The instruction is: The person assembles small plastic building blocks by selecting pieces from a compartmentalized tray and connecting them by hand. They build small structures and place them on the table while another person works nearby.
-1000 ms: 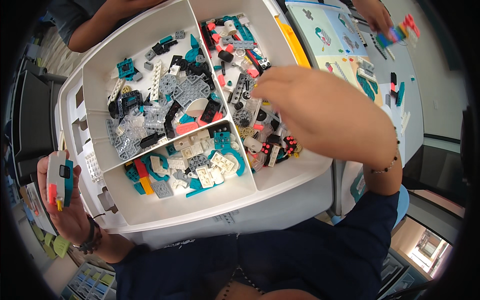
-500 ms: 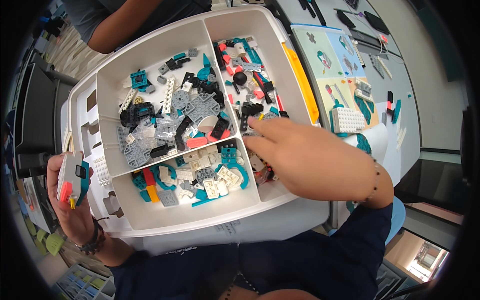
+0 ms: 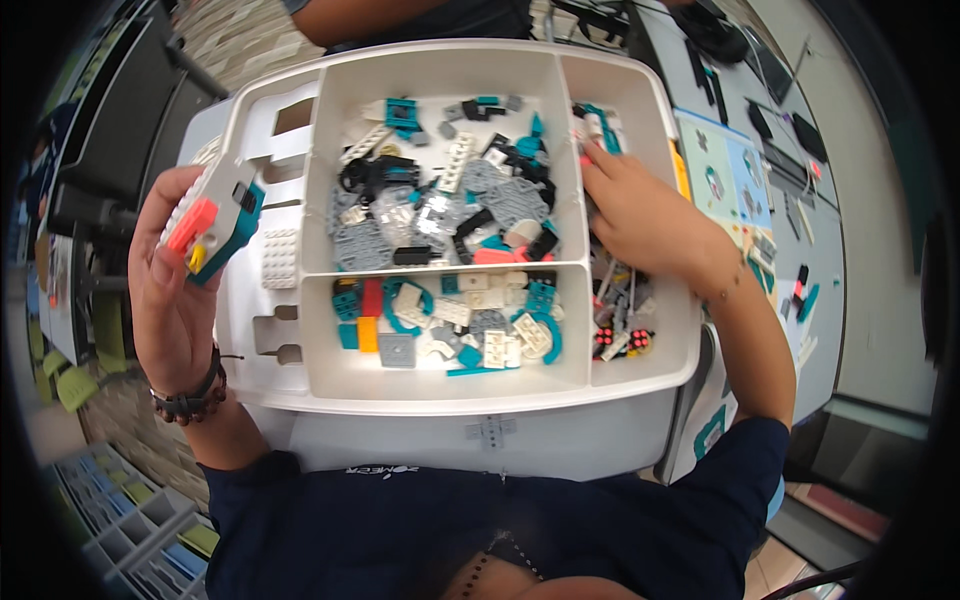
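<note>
My left hand (image 3: 165, 285) grips a white-and-teal building-brick block (image 3: 232, 218) with coral and yellow pieces on its end. It is held above the left edge of a white sorting tray (image 3: 470, 403). Over on the right, my right hand (image 3: 650, 220) reaches into the tray's long right compartment, its fingers stretched toward the far end among small coral, teal and black pieces. The fingertips are partly hidden, and no piece shows clearly held. Grey plates (image 3: 505, 200) and black and clear parts fill the large compartment; white, teal, red and orange bricks lie in the near one.
An instruction sheet (image 3: 725, 165) lies on the grey table right of the tray, with loose teal, black and white pieces (image 3: 808, 300) beyond it. Another person's arm (image 3: 375, 18) is at the far side. A dark chair (image 3: 95, 190) stands at the left.
The view has shifted, so the tray sits farther right and straighter. My right hand has moved from the middle to the far part of the right compartment. My left hand still holds the block.
</note>
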Available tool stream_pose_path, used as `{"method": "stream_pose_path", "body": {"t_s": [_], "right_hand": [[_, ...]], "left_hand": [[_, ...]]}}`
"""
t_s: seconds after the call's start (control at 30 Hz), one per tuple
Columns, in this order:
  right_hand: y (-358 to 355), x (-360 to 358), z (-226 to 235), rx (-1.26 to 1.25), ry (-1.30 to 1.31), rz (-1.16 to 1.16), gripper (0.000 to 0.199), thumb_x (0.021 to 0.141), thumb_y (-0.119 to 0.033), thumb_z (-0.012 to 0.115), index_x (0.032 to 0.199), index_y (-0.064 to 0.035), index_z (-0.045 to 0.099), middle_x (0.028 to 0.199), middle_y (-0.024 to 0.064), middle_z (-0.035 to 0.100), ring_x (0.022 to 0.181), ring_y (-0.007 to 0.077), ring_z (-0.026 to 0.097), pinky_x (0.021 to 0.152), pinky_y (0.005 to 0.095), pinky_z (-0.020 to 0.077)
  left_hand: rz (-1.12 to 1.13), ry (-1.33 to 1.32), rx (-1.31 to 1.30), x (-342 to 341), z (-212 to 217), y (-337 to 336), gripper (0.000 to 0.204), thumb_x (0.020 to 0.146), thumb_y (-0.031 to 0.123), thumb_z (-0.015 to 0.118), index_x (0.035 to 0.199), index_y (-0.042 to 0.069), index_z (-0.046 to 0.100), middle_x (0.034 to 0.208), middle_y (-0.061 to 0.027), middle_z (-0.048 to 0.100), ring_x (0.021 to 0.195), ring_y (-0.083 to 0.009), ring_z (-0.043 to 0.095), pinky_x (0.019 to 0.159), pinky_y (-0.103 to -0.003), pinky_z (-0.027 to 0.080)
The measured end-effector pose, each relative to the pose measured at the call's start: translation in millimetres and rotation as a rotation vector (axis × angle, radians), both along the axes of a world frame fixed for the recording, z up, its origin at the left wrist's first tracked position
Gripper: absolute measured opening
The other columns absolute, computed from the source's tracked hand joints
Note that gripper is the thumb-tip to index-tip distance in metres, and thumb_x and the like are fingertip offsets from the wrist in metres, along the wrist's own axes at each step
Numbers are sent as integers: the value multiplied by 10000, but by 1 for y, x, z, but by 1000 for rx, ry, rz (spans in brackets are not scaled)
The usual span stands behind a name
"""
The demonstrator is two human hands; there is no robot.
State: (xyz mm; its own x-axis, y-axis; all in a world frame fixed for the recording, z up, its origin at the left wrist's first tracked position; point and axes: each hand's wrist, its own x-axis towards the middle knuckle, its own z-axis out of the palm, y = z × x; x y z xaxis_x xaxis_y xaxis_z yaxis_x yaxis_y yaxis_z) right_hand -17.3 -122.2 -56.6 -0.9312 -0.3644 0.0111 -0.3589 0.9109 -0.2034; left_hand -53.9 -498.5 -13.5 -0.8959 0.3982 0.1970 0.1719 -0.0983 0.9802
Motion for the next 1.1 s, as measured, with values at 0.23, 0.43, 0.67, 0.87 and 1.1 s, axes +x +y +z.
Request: {"method": "stream_pose_path", "body": {"t_s": [0.23, 0.43, 0.67, 0.87, 1.1], "right_hand": [[-37, -9, 78, 31, 37, -62, 339, 757, -19, 468, 1092, -21, 519, 1087, 149, 544, 1000, 303, 515, 868, 354, 402], [-93, -60, 72, -102, -411, 200, 207, 770, -29, 474, 928, -18, 606, 947, 110, 602, 875, 227, 573, 740, 305, 445], [-98, -110, 10, -151, -535, 215, 184, 785, -51, 484, 909, -12, 614, 845, 70, 617, 736, 131, 550, 679, 259, 442], [-134, -109, 35, -386, -545, 419, 187, 803, -109, 505, 923, -22, 619, 855, 43, 614, 731, 100, 525, 690, 246, 435], [-156, -108, 9, -215, -468, 291, 170, 698, -122, 543, 804, -41, 648, 723, 79, 635, 636, 170, 600, 624, 292, 474]], "left_hand": [[54, 85, 39, 1, 13, -22, 692, 833, 427, 497, 1225, -99, 279, 1175, -203, 449, 1102, -240, 491, 916, -354, 435], [43, 101, 183, -1, 11, -45, 669, 882, 409, 408, 1301, -68, 194, 1311, -200, 321, 1157, -287, 436, 959, -455, 383], [225, 58, 138, -2, 17, -40, 684, 861, 394, 462, 1310, -55, 210, 1307, -344, 235, 1133, -329, 459, 981, -400, 358], [93, -7, 193, -4, 8, -55, 642, 885, 408, 401, 1297, -57, 241, 1249, -304, 367, 1080, -317, 508, 990, -425, 342], [-18, 13, 226, -14, 1, -59, 621, 891, 413, 387, 1284, -55, 278, 1150, -271, 485, 1031, -309, 545, 981, -453, 345]]}}
